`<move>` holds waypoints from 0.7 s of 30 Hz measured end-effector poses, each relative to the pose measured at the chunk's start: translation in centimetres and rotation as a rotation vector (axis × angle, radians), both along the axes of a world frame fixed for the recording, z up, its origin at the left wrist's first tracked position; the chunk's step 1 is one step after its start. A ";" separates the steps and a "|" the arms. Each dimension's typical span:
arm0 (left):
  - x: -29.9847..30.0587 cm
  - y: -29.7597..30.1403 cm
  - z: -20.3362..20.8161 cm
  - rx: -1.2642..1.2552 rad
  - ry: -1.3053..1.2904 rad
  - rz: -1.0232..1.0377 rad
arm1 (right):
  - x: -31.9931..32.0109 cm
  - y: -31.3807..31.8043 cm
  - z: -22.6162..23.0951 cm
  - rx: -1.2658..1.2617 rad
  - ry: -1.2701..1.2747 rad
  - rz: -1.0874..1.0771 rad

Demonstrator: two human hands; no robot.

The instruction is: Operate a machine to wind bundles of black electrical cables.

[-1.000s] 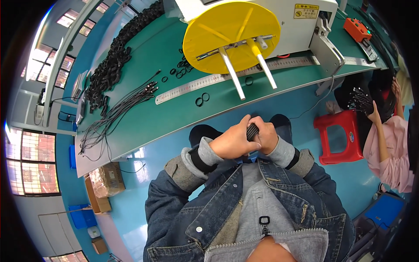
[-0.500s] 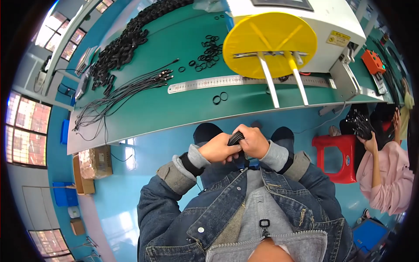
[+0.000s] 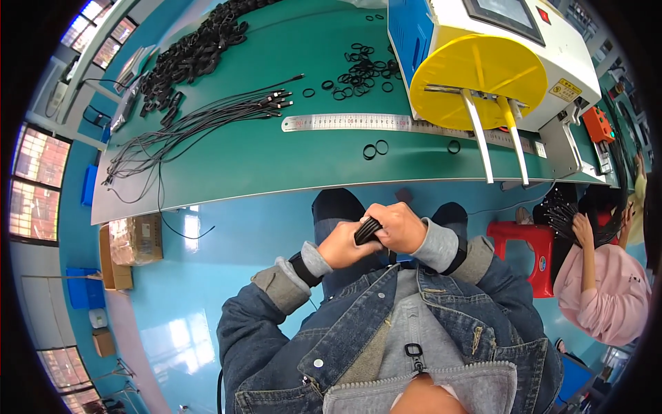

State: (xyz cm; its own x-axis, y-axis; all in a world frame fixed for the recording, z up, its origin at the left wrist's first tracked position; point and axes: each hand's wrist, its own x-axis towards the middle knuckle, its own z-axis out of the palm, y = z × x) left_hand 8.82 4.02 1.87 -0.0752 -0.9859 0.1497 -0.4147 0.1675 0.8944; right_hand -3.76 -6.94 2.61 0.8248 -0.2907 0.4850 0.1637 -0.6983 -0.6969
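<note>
Between my two hands is a coiled black cable (image 3: pixel 367 230), its loops pressed together side by side, held over my lap in front of the table edge. My left hand (image 3: pixel 340 247) closes round its left end, and my right hand (image 3: pixel 401 228) grips it from the right. Fingertips and the underside of the coil are hidden. On the green table (image 3: pixel 262 162) ahead lie loose black cables (image 3: pixel 200 125) with their plugs together. Small black rings (image 3: pixel 360 72) are scattered farther back, and two rings (image 3: pixel 376 149) lie near the front edge.
A winding machine with a yellow disc (image 3: pixel 448 72) and two protruding rods (image 3: pixel 476 134) stands at the right, its rods reaching the table edge. A steel ruler (image 3: pixel 358 122) lies before it. Coiled cables (image 3: pixel 186 62) are heaped far left. A pink-sleeved person (image 3: pixel 600 290) works beyond a red stool (image 3: pixel 517 234).
The view has shifted, so the table and machine sit farther right. Both hands stay on the coil, which is tilted a little differently and shows more of its loops.
</note>
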 end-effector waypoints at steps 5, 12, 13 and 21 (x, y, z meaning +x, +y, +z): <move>-0.4 -0.3 0.5 0.565 0.329 0.103 | -0.4 0.4 -0.4 -0.134 0.201 -0.132; -0.2 -0.7 2.1 0.632 0.541 0.074 | 0.1 -1.7 0.6 -0.040 0.341 0.041; 0.0 -0.8 2.2 0.615 0.547 0.108 | 0.0 -2.5 1.8 -0.037 0.340 0.038; 0.0 -2.5 2.4 0.424 0.908 0.190 | 2.4 -9.5 -0.3 -0.525 -0.032 -0.438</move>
State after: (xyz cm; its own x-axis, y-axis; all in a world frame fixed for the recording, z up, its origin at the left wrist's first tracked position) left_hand 8.83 1.53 4.23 0.0561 -0.9548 -0.2919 0.4634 -0.2341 0.8546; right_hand -1.35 -16.49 2.31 0.6679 -0.3139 0.6748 -0.1963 -0.9489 -0.2471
